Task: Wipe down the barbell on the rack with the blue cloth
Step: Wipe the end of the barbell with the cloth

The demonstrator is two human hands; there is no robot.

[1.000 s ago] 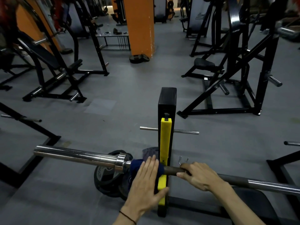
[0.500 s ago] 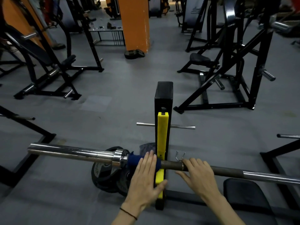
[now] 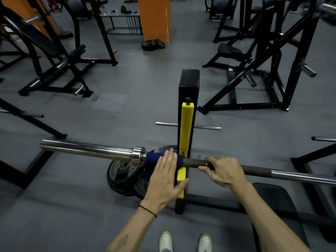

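Barbell [image 3: 258, 170] lies across the rack upright [image 3: 188, 113], chrome sleeve [image 3: 87, 148] sticking out to your left, dark knurled shaft running off to your right. Blue cloth [image 3: 154, 158] is draped over the shaft just inside the collar [image 3: 139, 155], tight beside the yellow liner [image 3: 187, 124] of the upright. Your left hand [image 3: 166, 177] lies flat on the cloth, fingers straight and together, pressing it onto the bar, thumb out toward the yellow liner. Your right hand [image 3: 222, 171] is curled around the bare shaft just right of the upright, steadying it.

Progress, as a judgement: you're working only the short stretch between collar and upright. Nothing visible tells whether the sleeve or the long right-hand shaft is wiped yet, no streaks to read, so treat most of the bar as left to do. Cloth must slide along or be re-set on the other side of the upright.

Weight plates [image 3: 123, 175] lie on the floor under the cloth end. Bench pad [image 3: 276, 202] sits under your right forearm. Your white shoes [image 3: 185, 240] show at the bottom edge.
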